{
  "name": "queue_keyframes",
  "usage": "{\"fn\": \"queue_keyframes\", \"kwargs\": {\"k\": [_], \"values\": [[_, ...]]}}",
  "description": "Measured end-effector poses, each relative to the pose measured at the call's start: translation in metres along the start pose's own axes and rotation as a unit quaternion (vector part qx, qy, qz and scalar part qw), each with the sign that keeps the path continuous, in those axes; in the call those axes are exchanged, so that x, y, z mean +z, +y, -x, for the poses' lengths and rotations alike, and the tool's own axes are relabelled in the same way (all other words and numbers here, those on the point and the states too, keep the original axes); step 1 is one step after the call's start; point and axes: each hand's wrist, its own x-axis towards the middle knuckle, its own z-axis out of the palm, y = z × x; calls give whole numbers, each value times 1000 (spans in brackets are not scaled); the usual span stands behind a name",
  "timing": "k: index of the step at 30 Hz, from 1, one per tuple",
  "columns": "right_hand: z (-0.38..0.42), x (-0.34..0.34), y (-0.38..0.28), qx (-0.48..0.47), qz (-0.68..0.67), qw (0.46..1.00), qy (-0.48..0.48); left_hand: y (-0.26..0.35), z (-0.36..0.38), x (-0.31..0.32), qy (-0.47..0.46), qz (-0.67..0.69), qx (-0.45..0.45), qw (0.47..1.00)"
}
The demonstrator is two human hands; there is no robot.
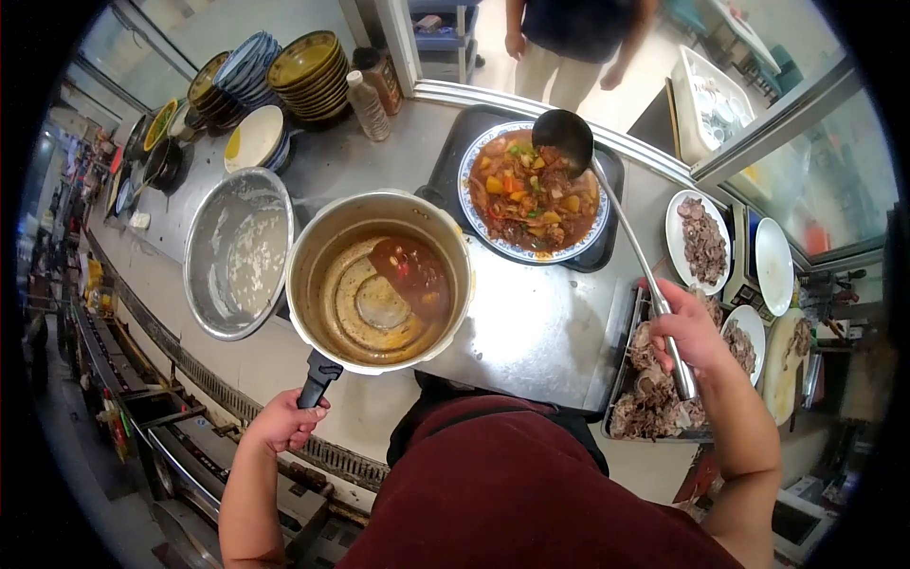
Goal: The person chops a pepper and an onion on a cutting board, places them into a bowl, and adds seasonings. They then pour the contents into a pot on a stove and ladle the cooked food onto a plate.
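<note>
My left hand point(286, 421) is closed around the black handle of a metal pot point(313, 322). Some brown broth with red bits pools on one side of the pot's bottom. In my right hand point(695, 332) is the long steel handle of a ladle point(563, 140). Its dark bowl hangs over the upper right rim of a blue-and-white plate point(466, 190). A chunky stew point(531, 199) with potato, carrot and green pieces in red-brown sauce fills that plate. The plate stands on a dark tray point(611, 237).
Left of the pot is a metal basin point(199, 284) with white residue. Stacked bowls point(308, 76) and bottles point(368, 104) stand behind. On the right are a tray of meaty bones point(654, 408) and a plate of sliced meat point(701, 237). Another person point(576, 43) stands beyond the window opening.
</note>
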Motion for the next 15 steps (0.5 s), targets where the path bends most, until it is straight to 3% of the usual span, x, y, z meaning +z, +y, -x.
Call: {"fn": "queue_keyframes", "kwargs": {"k": [5,7,8,10,15], "values": [[-7,-3,12,-51,128,990,19,2,2,1,5,-7,-3,1000],[-1,7,7,-65,291,951,79,2,1,0,8,-11,-3,1000],[-5,0,13,-65,292,951,79,3,0,-1,12,-16,-3,1000],[-20,-20,31,-186,416,886,87,5,2,-1,9,-12,-5,1000],[-17,-26,32,-192,515,825,134,14,7,4,24,-39,1,999]]}}
